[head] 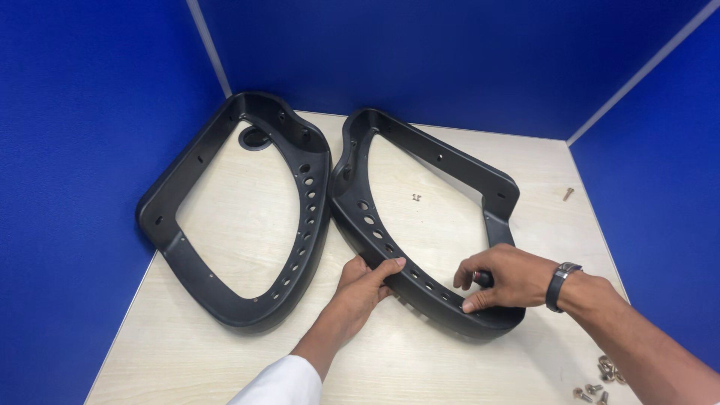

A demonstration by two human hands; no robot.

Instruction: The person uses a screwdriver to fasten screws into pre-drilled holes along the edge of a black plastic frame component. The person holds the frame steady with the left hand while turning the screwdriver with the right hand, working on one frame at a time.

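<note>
- My left hand (365, 279) fingers wrap the right black frame (420, 225) at its perforated lower rail; my right hand (504, 276) pinches the same rail.
- Flat on the bench (225, 352), it looks stiff, light, smooth plastic; that rail is the best hold.

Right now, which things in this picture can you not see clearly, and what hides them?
- Head view: the near corner of the right black frame is covered by the right hand; whether that hand holds something small cannot be told.
- The frame's outer wall under the left hand is hidden.
- The bolts at the bottom edge are partly cut off.
- The small part inside the frame is too small to identify.
</note>
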